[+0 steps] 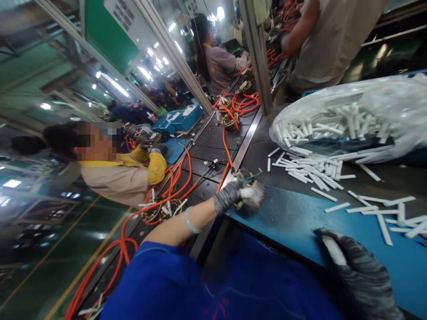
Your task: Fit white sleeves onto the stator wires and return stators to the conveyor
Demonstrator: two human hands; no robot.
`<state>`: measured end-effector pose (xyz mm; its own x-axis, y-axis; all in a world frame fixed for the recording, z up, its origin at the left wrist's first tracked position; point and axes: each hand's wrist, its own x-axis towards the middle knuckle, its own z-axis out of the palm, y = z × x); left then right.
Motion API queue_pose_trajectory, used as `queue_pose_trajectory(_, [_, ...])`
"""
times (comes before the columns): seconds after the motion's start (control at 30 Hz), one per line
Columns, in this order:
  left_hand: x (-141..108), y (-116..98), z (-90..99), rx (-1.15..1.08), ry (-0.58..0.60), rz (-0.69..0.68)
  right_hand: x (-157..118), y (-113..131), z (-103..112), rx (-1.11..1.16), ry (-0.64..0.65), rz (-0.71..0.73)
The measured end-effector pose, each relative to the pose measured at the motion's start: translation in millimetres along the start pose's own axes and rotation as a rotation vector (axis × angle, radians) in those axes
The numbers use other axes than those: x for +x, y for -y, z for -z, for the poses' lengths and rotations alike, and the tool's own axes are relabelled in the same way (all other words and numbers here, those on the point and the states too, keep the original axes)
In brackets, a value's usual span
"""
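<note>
My left hand (pixel 235 199), in a grey knit glove, is closed on a wired metal part (pixel 254 195) with green and yellow wires, at the left end of a blue mat (pixel 293 213). Motion blurs the part, so its exact kind is unclear. An orange cable (pixel 227 149) runs up to it from the line. My right hand (pixel 358 271), in a grey striped glove, hovers over the mat's near edge. Its fingers are stretched out, the thumb tip looks white, and nothing shows in its grasp. Loose white tubes (pixel 385 229) lie nearby on the mat.
A clear plastic bag (pixel 396 106) of white tubes lies open at the right, with a pile (pixel 315 171) spilled before it. Orange cables (pixel 173 178) and wired parts cover the line. A metal post (pixel 255 58) rises ahead. Co-workers (pixel 113 178) stand across and farther along.
</note>
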<state>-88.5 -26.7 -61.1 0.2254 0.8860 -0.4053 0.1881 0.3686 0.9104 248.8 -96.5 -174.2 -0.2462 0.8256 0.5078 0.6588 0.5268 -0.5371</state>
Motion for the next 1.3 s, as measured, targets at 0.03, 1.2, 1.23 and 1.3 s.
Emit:
queue_pose_trajectory(0.03, [2, -3, -13.4, -0.01, 0.13, -0.003, 1, 3, 1, 0.015, 0.005, -0.015])
queue_pose_trajectory(1.2, [40, -38, -35.1, 1.166, 0.389, -0.736, 61, 17, -8, 0.354, 0.245, 0.05])
queue_pose_trajectory(1.23, [43, -37, -44.0, 1.266, 0.367, -0.7, 63, 18, -9, 0.38, 0.239, 0.026])
queue_pose_trajectory(1.3, [46, -40, -56.1, 1.407, 0.366, -0.63, 72, 21, -10, 0.442, 0.259, -0.031])
